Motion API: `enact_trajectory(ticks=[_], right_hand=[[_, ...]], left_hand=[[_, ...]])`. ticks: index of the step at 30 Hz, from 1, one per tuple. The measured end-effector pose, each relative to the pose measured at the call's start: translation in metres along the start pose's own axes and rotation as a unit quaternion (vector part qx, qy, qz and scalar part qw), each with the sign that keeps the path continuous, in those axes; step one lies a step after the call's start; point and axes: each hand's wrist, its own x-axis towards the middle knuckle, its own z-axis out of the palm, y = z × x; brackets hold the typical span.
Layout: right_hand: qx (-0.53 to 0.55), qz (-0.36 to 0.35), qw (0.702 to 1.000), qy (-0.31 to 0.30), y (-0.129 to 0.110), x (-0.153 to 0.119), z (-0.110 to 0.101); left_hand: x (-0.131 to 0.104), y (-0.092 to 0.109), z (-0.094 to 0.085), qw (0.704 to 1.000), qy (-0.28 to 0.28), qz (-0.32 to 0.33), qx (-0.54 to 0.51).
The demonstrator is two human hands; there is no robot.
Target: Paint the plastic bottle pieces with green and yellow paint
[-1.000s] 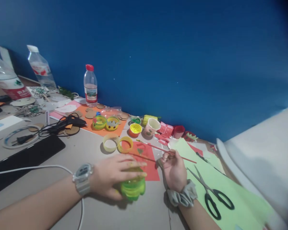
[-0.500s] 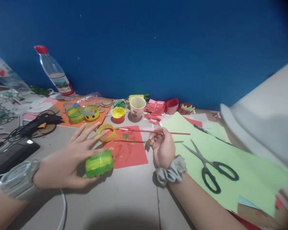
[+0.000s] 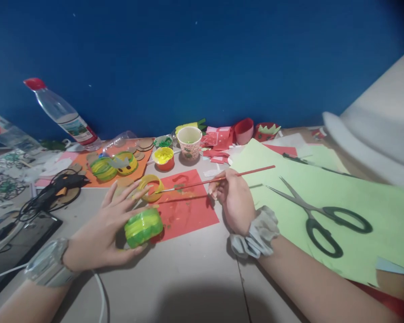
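Note:
A small green-and-yellow painted plastic cup [image 3: 143, 228] lies on its side between the thumb and forefinger of my left hand [image 3: 99, 231]. The other fingers of that hand stretch out toward a yellow-painted plastic ring [image 3: 151, 188]. My right hand [image 3: 234, 197] pinches a thin red paintbrush [image 3: 197, 183], its tip at the ring's right side. Under the brush is a red sheet of paper [image 3: 188, 211] with paint smears. Behind the ring stand a tub of yellow paint [image 3: 164, 158] and a patterned paper cup [image 3: 190, 146].
Scissors [image 3: 318, 211] with black handles lie spread on light green paper [image 3: 289, 255] at right. Black cables [image 3: 55, 186] and a dark device [image 3: 23, 251] are at left. A red-capped bottle [image 3: 67, 116] leans near the blue wall [image 3: 202, 58]. Painted pieces [image 3: 103, 169] rest on orange paper [image 3: 141, 168].
The brush tip has moved down and left to the yellow ring, and the brush now tilts up to the right. The left hand keeps its place around the painted cup. The view has shifted slightly.

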Motion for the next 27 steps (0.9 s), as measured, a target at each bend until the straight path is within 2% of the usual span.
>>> enact_trajectory(ticks=[4,12,27], right_hand=[[-0.024,0.0,1.0,-0.008,0.0007,-0.0003,0.0001],[-0.038,-0.008,0.999,-0.025,0.0004,-0.0021,0.0016],[-0.029,-0.014,0.999,-0.018,0.0009,-0.0011,0.0006]], left_hand=[[0.0003,-0.0071,-0.0019,0.999,-0.032,0.01,-0.001],[0.0003,-0.0073,-0.0011,0.999,-0.037,0.012,0.007],[-0.0013,-0.011,0.0015,0.999,-0.036,0.016,0.004]])
